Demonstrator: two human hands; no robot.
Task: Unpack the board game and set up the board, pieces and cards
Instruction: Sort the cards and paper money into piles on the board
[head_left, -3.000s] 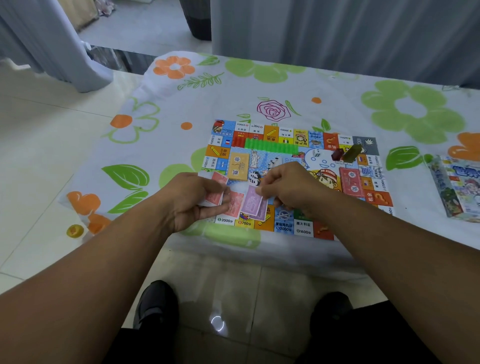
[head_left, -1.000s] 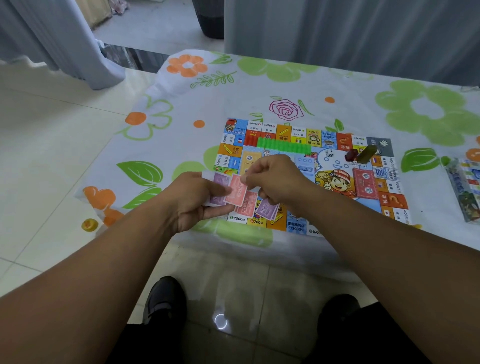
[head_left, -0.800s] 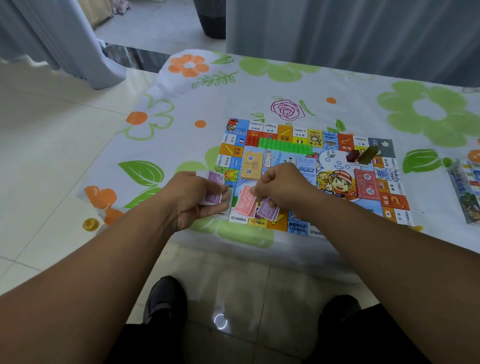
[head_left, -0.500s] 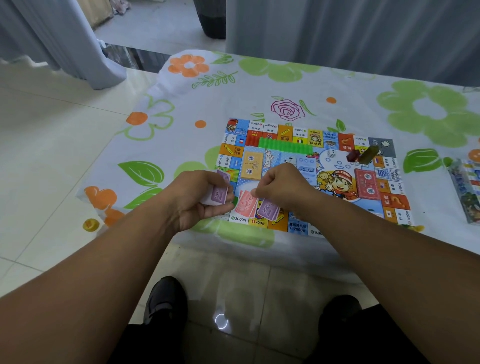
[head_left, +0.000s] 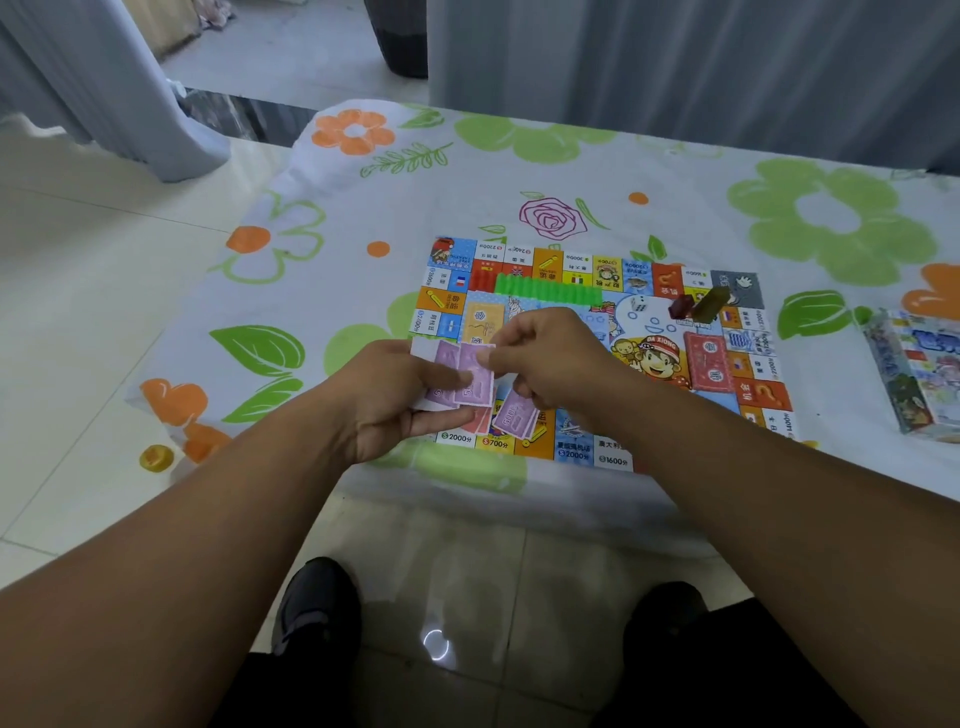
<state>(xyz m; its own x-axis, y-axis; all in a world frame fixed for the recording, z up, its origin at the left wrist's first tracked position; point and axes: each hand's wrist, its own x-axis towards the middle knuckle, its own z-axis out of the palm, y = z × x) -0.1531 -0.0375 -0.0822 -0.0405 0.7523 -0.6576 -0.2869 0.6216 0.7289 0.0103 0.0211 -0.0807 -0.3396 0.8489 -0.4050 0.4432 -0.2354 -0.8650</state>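
Tablecloth (head_left: 675, 171): matt cloth, soft and creased at the edge. Board (head_left: 574, 449): flat printed card, slight sheen. Purple notes (head_left: 475, 374): thin matt paper. Green strip (head_left: 548, 289): bright smooth plastic. Red piece (head_left: 681, 306) and olive piece (head_left: 712, 300): translucent glossy plastic. Box (head_left: 919, 369): glossy, looks film-wrapped. Floor tiles (head_left: 78, 312): polished, reflective. Curtains (head_left: 675, 62): matt grey cloth.

Board (head_left: 582, 332) on table (head_left: 467, 171); box (head_left: 914, 364) right of board.

on the board (head_left: 644, 317), the cartoon boy's cap (head_left: 658, 345) reads "da xiong"; the near-edge squares (head_left: 574, 453) are priced 2000, 700, 2000 and 1600; other print is too small to read
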